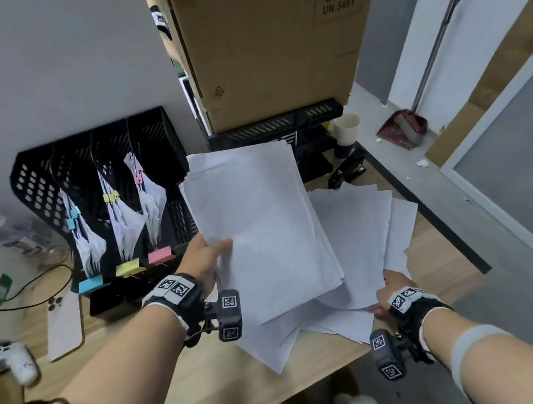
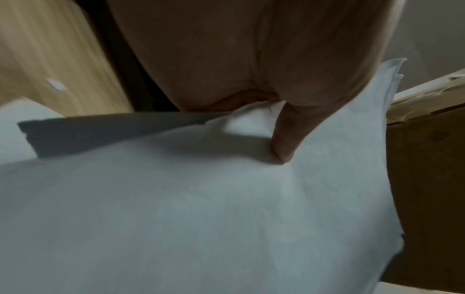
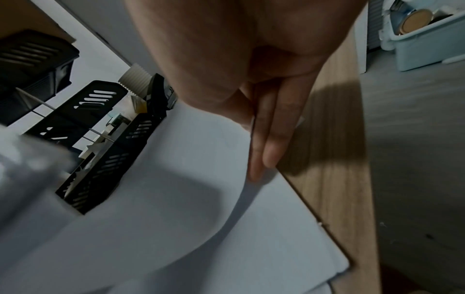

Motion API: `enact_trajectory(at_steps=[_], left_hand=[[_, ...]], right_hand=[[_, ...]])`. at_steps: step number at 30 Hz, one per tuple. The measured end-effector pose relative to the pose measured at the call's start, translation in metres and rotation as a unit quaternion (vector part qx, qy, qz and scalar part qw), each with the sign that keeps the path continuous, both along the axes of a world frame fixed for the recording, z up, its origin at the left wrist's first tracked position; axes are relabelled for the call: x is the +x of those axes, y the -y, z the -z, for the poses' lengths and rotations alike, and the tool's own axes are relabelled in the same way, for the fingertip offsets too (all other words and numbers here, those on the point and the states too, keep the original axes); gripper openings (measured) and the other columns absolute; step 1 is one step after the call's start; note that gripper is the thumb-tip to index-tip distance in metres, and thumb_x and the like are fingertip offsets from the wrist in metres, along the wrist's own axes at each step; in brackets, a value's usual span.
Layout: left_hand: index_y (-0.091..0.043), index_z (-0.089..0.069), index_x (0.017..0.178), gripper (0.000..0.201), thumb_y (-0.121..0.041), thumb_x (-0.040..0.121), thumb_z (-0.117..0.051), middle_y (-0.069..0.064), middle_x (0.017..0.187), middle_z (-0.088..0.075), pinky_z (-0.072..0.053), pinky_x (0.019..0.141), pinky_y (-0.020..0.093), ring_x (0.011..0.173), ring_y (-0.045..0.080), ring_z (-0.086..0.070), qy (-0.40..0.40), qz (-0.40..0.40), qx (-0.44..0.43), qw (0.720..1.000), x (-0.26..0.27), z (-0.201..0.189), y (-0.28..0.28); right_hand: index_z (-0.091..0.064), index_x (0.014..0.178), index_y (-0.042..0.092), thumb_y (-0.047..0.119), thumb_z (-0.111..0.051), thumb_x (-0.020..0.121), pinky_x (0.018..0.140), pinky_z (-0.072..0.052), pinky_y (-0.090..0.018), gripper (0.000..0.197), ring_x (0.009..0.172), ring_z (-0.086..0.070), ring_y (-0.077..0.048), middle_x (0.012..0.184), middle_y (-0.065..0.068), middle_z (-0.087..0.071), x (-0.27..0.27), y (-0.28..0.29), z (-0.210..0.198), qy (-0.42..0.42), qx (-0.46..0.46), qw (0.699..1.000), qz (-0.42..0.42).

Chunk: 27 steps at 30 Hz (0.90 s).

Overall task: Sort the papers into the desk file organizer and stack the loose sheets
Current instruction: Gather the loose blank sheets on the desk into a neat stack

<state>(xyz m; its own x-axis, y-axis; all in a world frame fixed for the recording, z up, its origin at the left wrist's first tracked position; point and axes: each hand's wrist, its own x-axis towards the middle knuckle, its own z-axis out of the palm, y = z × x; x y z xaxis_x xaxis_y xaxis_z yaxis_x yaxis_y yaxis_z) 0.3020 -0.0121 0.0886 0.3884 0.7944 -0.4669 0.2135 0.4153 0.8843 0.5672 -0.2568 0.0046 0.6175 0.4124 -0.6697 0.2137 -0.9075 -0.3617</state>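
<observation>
The black mesh file organizer [image 1: 101, 194] stands at the left of the wooden desk [image 1: 213, 390]. Its three slots hold clipped paper bundles with blue, yellow and pink clips and matching labels. My left hand [image 1: 214, 254] grips a thick stack of white sheets [image 1: 261, 222] raised over the desk, with the thumb [image 2: 284, 139] pressing on the top sheet [image 2: 201, 218]. Loose sheets [image 1: 355, 231] lie fanned out beneath and to the right. My right hand [image 1: 390, 290] pinches the near edge of a loose sheet [image 3: 176, 199]. The straight fingers [image 3: 269, 139] lie beneath the lifted, curving edge.
A large cardboard box [image 1: 267, 45] sits on a black letter tray [image 1: 276, 127] behind the papers. A stapler [image 1: 347, 167] and a paper cup [image 1: 346, 129] stand at the back right. A phone [image 1: 63, 324], a controller [image 1: 14, 360], a bottle [image 1: 12, 230] and cables lie left. The desk ends just right of the sheets.
</observation>
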Motion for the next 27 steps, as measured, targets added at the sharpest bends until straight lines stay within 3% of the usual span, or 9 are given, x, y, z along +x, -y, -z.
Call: enact_trajectory(at_steps=[4, 6, 9, 13, 15, 19, 22, 24, 27], left_hand=[[0.016, -0.053, 0.124, 0.034, 0.005, 0.093, -0.060, 0.036, 0.119, -0.062, -0.056, 0.091, 0.056, 0.109, 0.048, -0.064, 0.080, 0.031, -0.013, 0.996, 0.024, -0.025, 0.003], [0.013, -0.053, 0.127, 0.039, 0.004, 0.091, -0.062, 0.035, 0.124, -0.061, -0.050, 0.096, 0.063, 0.114, 0.049, -0.062, 0.123, 0.021, -0.036, 0.992, 0.036, -0.032, 0.007], [0.002, -0.059, 0.128, 0.037, 0.002, 0.091, -0.060, 0.023, 0.118, -0.067, -0.054, 0.090, 0.060, 0.107, 0.040, -0.067, 0.168, 0.008, -0.067, 0.983, 0.052, -0.040, 0.009], [-0.001, -0.063, 0.121, 0.026, -0.009, 0.098, -0.055, 0.018, 0.107, -0.072, -0.060, 0.070, 0.047, 0.091, 0.034, -0.075, 0.209, 0.014, -0.117, 0.971, 0.072, -0.057, 0.009], [-0.002, -0.063, 0.121, 0.027, -0.016, 0.099, -0.055, 0.017, 0.108, -0.073, -0.061, 0.069, 0.044, 0.089, 0.033, -0.076, 0.206, 0.022, -0.147, 0.967, 0.080, -0.063, 0.007], [-0.002, -0.061, 0.130, 0.039, -0.019, 0.095, -0.061, 0.019, 0.123, -0.070, -0.057, 0.081, 0.054, 0.106, 0.040, -0.071, 0.178, 0.034, -0.151, 0.972, 0.091, -0.059, 0.004], [-0.001, -0.060, 0.129, 0.037, -0.011, 0.094, -0.062, 0.023, 0.126, -0.067, -0.056, 0.086, 0.057, 0.109, 0.043, -0.068, 0.123, 0.051, -0.122, 0.984, 0.096, -0.039, 0.006], [-0.004, -0.059, 0.130, 0.042, -0.011, 0.090, -0.066, 0.019, 0.119, -0.071, -0.058, 0.087, 0.057, 0.105, 0.040, -0.070, 0.056, 0.089, -0.065, 0.992, 0.100, -0.017, 0.012], [-0.004, -0.054, 0.126, 0.045, -0.018, 0.086, -0.070, 0.013, 0.091, -0.071, -0.059, 0.053, 0.036, 0.063, 0.031, -0.070, -0.150, 0.183, 0.030, 0.971, 0.102, 0.027, 0.022]], right_hand=[[-0.065, 0.104, 0.025, 0.019, -0.065, 0.065, 0.087, -0.057, -0.038, 0.040, 0.093, -0.066, -0.031, 0.106, -0.008, -0.072, -0.006, 0.008, 0.000, -0.037, 0.023, 0.999, -0.002], [-0.067, 0.098, 0.026, 0.018, -0.062, 0.073, 0.074, -0.058, -0.029, 0.027, 0.091, -0.065, -0.029, 0.110, -0.008, -0.071, -0.009, 0.011, 0.001, -0.017, 0.036, 0.999, -0.003], [-0.063, 0.109, 0.018, 0.008, -0.052, 0.084, 0.051, -0.046, -0.014, 0.029, 0.087, -0.058, -0.026, 0.116, -0.010, -0.065, -0.012, 0.017, -0.003, 0.003, 0.017, 1.000, -0.007], [-0.052, 0.106, 0.013, 0.008, -0.051, 0.080, 0.079, -0.049, -0.028, 0.027, 0.100, -0.060, -0.033, 0.111, -0.015, -0.061, -0.013, 0.028, -0.005, 0.039, -0.022, 0.999, -0.017], [-0.051, 0.113, 0.012, 0.009, -0.054, 0.081, 0.085, -0.050, -0.027, 0.032, 0.103, -0.060, -0.031, 0.111, -0.012, -0.062, -0.015, 0.030, -0.001, 0.048, -0.027, 0.998, -0.034], [-0.045, 0.124, 0.017, 0.021, -0.051, 0.087, 0.070, -0.042, -0.013, 0.038, 0.099, -0.056, -0.022, 0.108, -0.001, -0.064, -0.015, 0.031, 0.002, 0.026, -0.007, 0.998, -0.059], [-0.047, 0.130, 0.020, 0.014, -0.054, 0.088, 0.058, -0.048, -0.014, 0.042, 0.092, -0.058, -0.021, 0.114, -0.008, -0.064, -0.015, 0.029, 0.006, -0.030, 0.052, 0.998, 0.020], [-0.046, 0.137, 0.010, 0.006, -0.053, 0.091, 0.075, -0.059, -0.031, 0.047, 0.101, -0.062, -0.030, 0.131, -0.020, -0.056, -0.015, 0.031, 0.007, -0.089, 0.111, 0.984, 0.109], [-0.047, 0.137, 0.005, 0.010, -0.047, 0.098, 0.098, -0.049, -0.045, 0.039, 0.121, -0.054, -0.038, 0.137, -0.021, -0.052, -0.017, 0.038, 0.001, -0.137, 0.151, 0.955, 0.213]])
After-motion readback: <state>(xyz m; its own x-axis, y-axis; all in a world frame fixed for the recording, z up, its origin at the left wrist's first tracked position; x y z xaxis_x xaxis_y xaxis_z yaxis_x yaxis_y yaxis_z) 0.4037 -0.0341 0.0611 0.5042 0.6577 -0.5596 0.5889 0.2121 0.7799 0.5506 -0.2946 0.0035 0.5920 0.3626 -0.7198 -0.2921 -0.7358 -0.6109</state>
